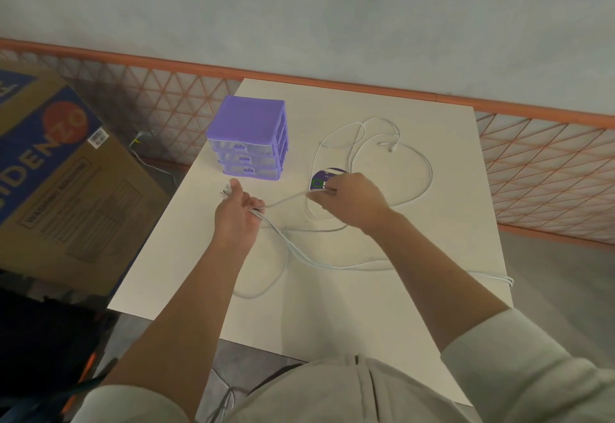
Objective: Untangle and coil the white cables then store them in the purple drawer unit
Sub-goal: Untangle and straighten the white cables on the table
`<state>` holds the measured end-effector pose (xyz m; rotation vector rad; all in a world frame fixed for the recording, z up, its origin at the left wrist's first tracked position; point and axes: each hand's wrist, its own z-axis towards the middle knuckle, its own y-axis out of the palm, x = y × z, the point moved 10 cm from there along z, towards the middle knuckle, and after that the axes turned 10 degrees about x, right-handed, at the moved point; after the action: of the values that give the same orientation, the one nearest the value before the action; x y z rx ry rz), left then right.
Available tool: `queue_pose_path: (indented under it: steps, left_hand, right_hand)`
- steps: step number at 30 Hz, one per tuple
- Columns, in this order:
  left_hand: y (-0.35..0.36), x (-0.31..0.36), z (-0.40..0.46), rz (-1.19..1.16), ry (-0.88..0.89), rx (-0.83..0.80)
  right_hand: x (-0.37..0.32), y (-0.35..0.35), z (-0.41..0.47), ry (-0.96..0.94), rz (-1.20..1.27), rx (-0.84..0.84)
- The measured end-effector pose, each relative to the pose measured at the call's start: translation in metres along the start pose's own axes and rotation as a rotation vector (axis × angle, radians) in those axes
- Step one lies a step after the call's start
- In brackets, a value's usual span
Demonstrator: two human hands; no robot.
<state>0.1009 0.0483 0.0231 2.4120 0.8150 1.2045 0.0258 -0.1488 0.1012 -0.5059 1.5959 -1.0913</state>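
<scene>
1. Your left hand [238, 211] grips a bundle of white cables [332, 264], plug ends poking out past the thumb; your right hand [346, 198] pinches one strand just in front of a round purple disc [319, 179].
2. The slack you still have to gather lies mostly beyond and right of your right hand, looping across the white table [432, 306] toward its far edge, so that hand is nearer.
3. Other strands trail toward you and off the right edge.
4. The purple drawer unit [249, 139] stands just beyond your left hand, all three drawers closed.
5. Crossed loops near the disc could snag, I judge.
</scene>
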Motion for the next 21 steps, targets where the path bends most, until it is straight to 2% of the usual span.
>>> queue_pose_path:
  steps: [3, 5, 9, 13, 18, 21]
  left_hand:
    - [-0.002, 0.008, 0.005, -0.074, -0.006, 0.028]
    - [-0.001, 0.012, 0.007, -0.124, -0.014, 0.035]
    - [-0.001, 0.019, 0.009, -0.209, -0.012, 0.069]
    - [-0.008, 0.034, 0.017, -0.287, 0.010, 0.083]
    - [-0.014, 0.036, 0.020, -0.281, 0.014, 0.104]
    - [-0.012, 0.025, 0.017, -0.262, 0.003, 0.115]
  right_hand:
    - [0.018, 0.004, -0.011, 0.148, 0.305, -0.192]
    - [0.032, 0.012, -0.018, 0.182, 0.348, -0.252]
    - [0.060, 0.024, -0.030, 0.180, 0.147, -0.281]
    - [0.102, 0.026, -0.041, 0.340, 0.095, -0.299]
    - [0.157, 0.013, -0.039, 0.343, -0.416, -0.193]
    - [0.166, 0.013, -0.039, 0.313, -0.545, -0.151]
